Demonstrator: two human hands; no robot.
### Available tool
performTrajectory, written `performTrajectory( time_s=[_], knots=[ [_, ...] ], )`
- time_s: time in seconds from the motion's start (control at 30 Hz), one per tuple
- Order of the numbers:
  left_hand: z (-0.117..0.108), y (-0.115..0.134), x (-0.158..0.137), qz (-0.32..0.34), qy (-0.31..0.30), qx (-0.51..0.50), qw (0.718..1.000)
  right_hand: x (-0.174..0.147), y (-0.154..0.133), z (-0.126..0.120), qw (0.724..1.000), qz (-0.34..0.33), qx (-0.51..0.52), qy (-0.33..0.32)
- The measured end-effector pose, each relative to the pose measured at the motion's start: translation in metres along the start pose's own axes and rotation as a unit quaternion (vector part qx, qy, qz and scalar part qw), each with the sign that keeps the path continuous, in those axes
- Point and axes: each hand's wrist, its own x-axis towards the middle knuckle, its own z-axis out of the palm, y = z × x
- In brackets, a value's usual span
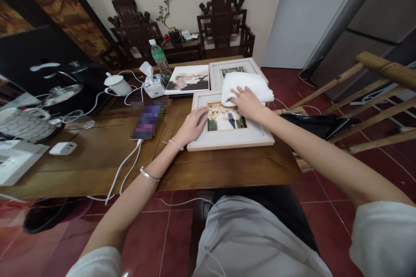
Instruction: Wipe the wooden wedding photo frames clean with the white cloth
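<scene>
A light wooden picture frame with a pale mat and a small photo in its middle lies on the wooden table. My left hand rests on the left side of this frame, its fingers stretched out toward the photo. Over the upper right part, my right hand holds a folded white cloth against the frame, fingers curled on the fabric. The cloth hides the photo's top edge and overlaps a second picture frame behind. Left of that one lies a white-edged photo panel.
Around the left side are a phone on a white cable, a tissue box, a green-labelled bottle, a lidded white cup and a charger. Wooden rails stand to the right of the table.
</scene>
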Motion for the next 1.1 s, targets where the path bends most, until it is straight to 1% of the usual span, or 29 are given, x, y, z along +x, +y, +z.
performTrajectory(
  time_s=[0.07, 0.13, 0.27, 0.37, 0.43, 0.5, 0.6, 0.67, 0.73, 0.8, 0.83, 0.9, 0.97, 1.03, 1.1],
  knots=[
    [0.001, 0.0, 0.0, -0.001, 0.003, 0.001, 1.0, -0.013, -0.01, -0.006, 1.0, -0.025, -0.002, -0.011],
    [0.001, -0.001, 0.001, -0.003, 0.005, 0.002, 1.0, -0.036, -0.022, -0.018, 0.999, -0.041, 0.008, -0.034],
    [0.002, -0.001, 0.001, -0.007, 0.006, -0.003, 1.0, -0.088, -0.044, -0.056, 0.987, -0.066, 0.069, -0.129],
    [0.002, 0.0, 0.001, -0.015, 0.002, -0.003, 1.0, -0.114, -0.061, -0.079, 0.98, -0.101, 0.108, -0.136],
    [0.002, 0.0, 0.0, -0.018, 0.0, -0.001, 1.0, -0.119, -0.073, -0.085, 0.978, -0.123, 0.119, -0.12],
    [0.002, 0.0, 0.0, -0.019, 0.0, -0.002, 1.0, -0.112, -0.081, -0.082, 0.977, -0.127, 0.126, -0.112],
    [0.002, -0.002, 0.0, -0.021, -0.002, -0.003, 1.0, -0.085, -0.077, -0.059, 0.982, -0.102, 0.13, -0.093],
    [0.003, -0.003, 0.0, -0.021, -0.007, 0.002, 1.0, -0.06, -0.063, -0.038, 0.988, -0.076, 0.116, -0.06],
    [0.002, -0.003, 0.0, -0.019, -0.013, 0.008, 1.0, -0.035, -0.045, -0.017, 0.994, -0.041, 0.097, -0.011],
    [0.002, -0.003, 0.0, -0.018, -0.014, 0.009, 1.0, -0.012, -0.028, -0.002, 0.996, -0.011, 0.083, 0.028],
    [0.001, -0.003, 0.0, -0.018, -0.014, 0.007, 1.0, -0.002, -0.023, 0.002, 0.996, -0.002, 0.079, 0.036],
    [0.0, -0.002, 0.0, -0.02, -0.014, 0.003, 1.0, 0.01, -0.018, 0.006, 0.997, 0.003, 0.071, 0.031],
    [0.0, -0.002, 0.0, -0.025, -0.015, 0.002, 1.0, 0.012, -0.022, 0.004, 0.998, -0.005, 0.065, 0.011],
    [0.001, -0.003, 0.001, -0.028, -0.014, 0.003, 0.999, 0.003, -0.031, -0.004, 0.998, -0.023, 0.062, -0.007],
    [0.002, -0.003, 0.001, -0.029, -0.013, 0.004, 0.999, -0.016, -0.042, -0.016, 0.996, -0.046, 0.069, -0.021]
  ],
)
